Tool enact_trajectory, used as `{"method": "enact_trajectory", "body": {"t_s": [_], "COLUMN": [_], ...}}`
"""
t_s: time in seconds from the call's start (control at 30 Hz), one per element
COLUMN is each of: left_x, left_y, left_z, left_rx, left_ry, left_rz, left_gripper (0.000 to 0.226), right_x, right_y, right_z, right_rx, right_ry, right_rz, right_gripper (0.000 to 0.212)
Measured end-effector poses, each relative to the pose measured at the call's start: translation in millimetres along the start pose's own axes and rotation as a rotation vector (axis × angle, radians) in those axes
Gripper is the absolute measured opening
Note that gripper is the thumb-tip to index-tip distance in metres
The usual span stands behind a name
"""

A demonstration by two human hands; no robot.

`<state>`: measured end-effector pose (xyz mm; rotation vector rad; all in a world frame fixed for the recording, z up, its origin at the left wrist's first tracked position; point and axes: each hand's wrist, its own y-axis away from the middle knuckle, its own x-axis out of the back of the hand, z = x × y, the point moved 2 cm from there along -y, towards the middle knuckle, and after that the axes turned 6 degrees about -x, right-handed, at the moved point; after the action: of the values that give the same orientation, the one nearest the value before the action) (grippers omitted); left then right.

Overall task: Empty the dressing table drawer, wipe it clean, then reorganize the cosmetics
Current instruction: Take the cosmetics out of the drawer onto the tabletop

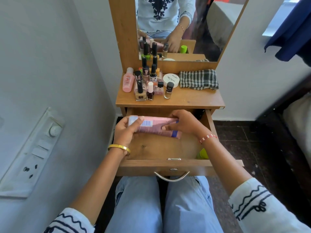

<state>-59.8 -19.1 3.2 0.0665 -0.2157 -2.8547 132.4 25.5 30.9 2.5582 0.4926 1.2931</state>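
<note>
The wooden drawer (161, 148) stands pulled out below the dressing table top (193, 98). Over the drawer I hold pink tubes (156, 126) lying sideways, one with a white cap and a barcode. My left hand (127, 130) grips the capped end. My right hand (183, 122) grips the other end, fingers curled round it. A lime green item (202, 153) lies in the drawer's right front corner, partly hidden by my right forearm. On the table top stand several nail polish bottles (149, 84), a pink bottle (128, 80) and a white round jar (171, 79).
A folded checked cloth (198, 79) lies on the right of the table top. The mirror (181, 27) rises behind it. A switch panel (32, 152) is on the left wall. A dark bed frame (286, 115) stands at the right. My knees sit under the drawer handle (171, 177).
</note>
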Motion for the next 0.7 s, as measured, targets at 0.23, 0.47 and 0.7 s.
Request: {"method": "enact_trajectory", "body": {"t_s": [0.23, 0.47, 0.7], "left_x": [0.5, -7.8, -11.1], "left_y": [5.8, 9.1, 11.3], "left_z": [3.5, 6.6, 6.2], "left_rx": [0.169, 0.304, 0.236], "left_ry": [0.219, 0.490, 0.387], "left_rz": [0.156, 0.180, 0.063], "left_gripper": [0.016, 0.019, 0.028], "right_x": [0.4, -25.3, -40.8], "right_y": [7.3, 15.3, 20.4], "right_z": [1.8, -4.4, -36.2], "right_rx": [-0.083, -0.036, 0.110], "right_ry": [-0.584, -1.286, -1.226], "right_rz": [0.184, -0.143, -0.057], "right_gripper": [0.050, 0.022, 0.025]}}
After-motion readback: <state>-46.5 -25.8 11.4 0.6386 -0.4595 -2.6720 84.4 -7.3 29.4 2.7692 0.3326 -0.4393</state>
